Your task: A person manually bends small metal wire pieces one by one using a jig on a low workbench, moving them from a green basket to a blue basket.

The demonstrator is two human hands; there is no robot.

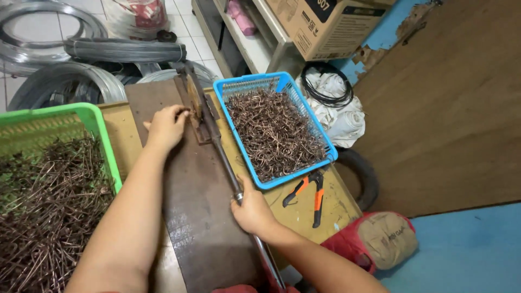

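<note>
While the right hand (252, 209) grips the bender's lever (225, 163), the left hand (165, 127) pinches a wire piece at its head; bent hooks fill the blue basket (325, 144) beside, straight rods crowd the green basket (106, 141).

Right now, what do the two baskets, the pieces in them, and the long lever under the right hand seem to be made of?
Blue basket and green basket: moulded plastic, judging by the bright colour and perforated walls. Bent pieces and straight pieces: thin metal wire, coppery brown, perhaps coated or rusted. Lever, gripped by the right hand: dull grey metal rod. The left hand rests at its dark, seemingly metal head.
</note>
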